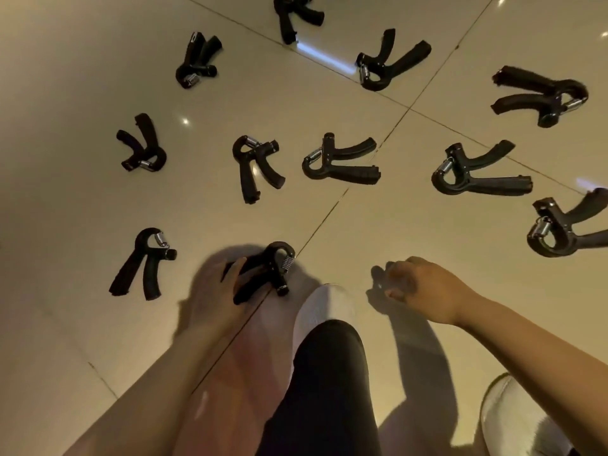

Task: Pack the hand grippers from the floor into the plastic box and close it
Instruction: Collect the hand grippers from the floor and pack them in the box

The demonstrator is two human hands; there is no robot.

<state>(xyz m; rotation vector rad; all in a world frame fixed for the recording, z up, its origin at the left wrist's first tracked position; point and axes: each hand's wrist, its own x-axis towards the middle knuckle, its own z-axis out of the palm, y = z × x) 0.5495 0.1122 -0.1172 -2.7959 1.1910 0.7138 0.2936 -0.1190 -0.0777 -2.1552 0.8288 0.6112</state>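
left hand [218, 284] already has its fingers [234, 269] wrapped round a hand gripper [266, 271] low-centre on the floor [65, 60], handles pointing lower left, while the right hand [424, 289] (loosely curled, empty) sits nearer the ones at right.

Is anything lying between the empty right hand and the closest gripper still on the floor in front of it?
Nothing visible does. The right hand hangs curled and empty over bare tile, and the floor up to the hand gripper ahead of it shows only a grout line. The left hand already grips another hand gripper.
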